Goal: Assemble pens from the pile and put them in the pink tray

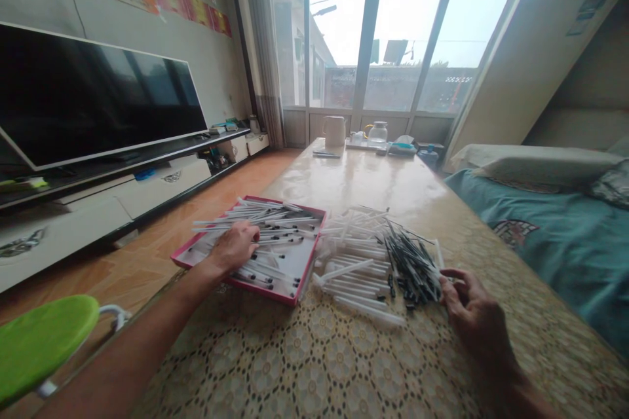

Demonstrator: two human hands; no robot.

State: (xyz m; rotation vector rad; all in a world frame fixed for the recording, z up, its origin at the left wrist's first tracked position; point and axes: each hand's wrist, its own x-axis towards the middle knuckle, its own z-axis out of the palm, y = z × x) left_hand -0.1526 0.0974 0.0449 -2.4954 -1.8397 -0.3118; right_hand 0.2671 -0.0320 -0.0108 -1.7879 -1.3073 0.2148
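Dozens of pens [289, 226] | left hand [234, 246] flat on them | right hand [472, 308] half-open, beside pile [413, 268]

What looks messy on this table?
The clear plastic pen tubes and black-tipped refills lie crisscrossed in a jumbled heap on the lace tablecloth, beside the right hand. It looks odd because the pens in the pink-rimmed tray lie more neatly.

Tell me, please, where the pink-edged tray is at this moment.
In the head view, the pink-edged tray lies on the table near left, under the left hand, beside the loose plastic tubes on its right.
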